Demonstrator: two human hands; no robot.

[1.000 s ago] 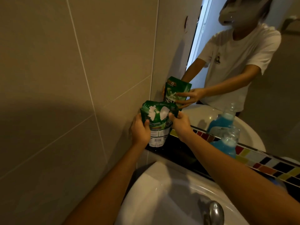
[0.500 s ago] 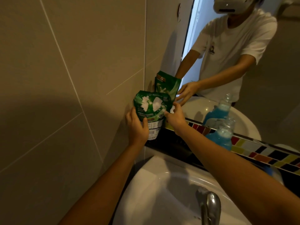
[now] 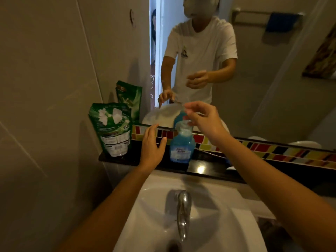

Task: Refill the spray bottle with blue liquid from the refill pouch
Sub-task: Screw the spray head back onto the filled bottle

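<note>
- Black ledge [image 3: 214, 163] behind sink [image 3: 154, 211]: refill pouch [image 3: 112, 130] upright at left end, apart from spray bottle [image 3: 181, 148].
- Left hand [image 3: 151, 146] open, between both.
- Right hand [image 3: 203, 120] over bottle neck, grip pinched, contents unclear.

A white sink [image 3: 209, 206] fills the bottom of the view, its chrome tap [image 3: 183, 211] standing at the middle. Just behind the sink runs a glossy black ledge [image 3: 205, 168]. Above the ledge sits a strip of coloured tiles [image 3: 272, 151], and over that strip, the mirror [image 3: 263, 79]. Left of the sink, a beige tiled wall [image 3: 54, 88]. High in the mirror's reflection, well above the sink, a blue towel [image 3: 280, 21] hangs on a rail.
</note>
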